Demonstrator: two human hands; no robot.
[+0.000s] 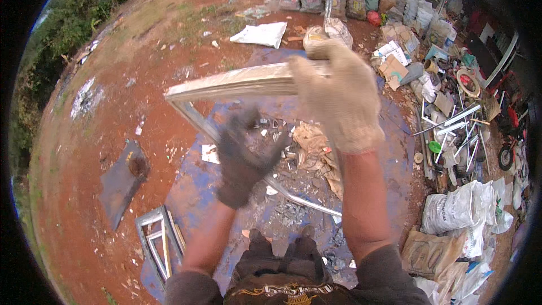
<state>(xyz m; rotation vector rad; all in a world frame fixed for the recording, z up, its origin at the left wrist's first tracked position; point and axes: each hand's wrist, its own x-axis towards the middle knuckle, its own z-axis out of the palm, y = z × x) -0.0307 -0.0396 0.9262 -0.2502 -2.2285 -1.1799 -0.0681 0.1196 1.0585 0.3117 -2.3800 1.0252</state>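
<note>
1. The right hand (339,96), tan-gloved, gripped the frame (237,82), fingers closed around its upper bar.
2. The left hand (245,155), dark-gloved and blurred, had thumb and fingers spread beside the frame; I couldn't tell whether they touched it.
3. The frame was raised above the blue tarp (193,200).

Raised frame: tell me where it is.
In the head view, the raised frame is at upper centre, its near-horizontal bar gripped by the gloved right hand, above the littered blue sheet.
</note>
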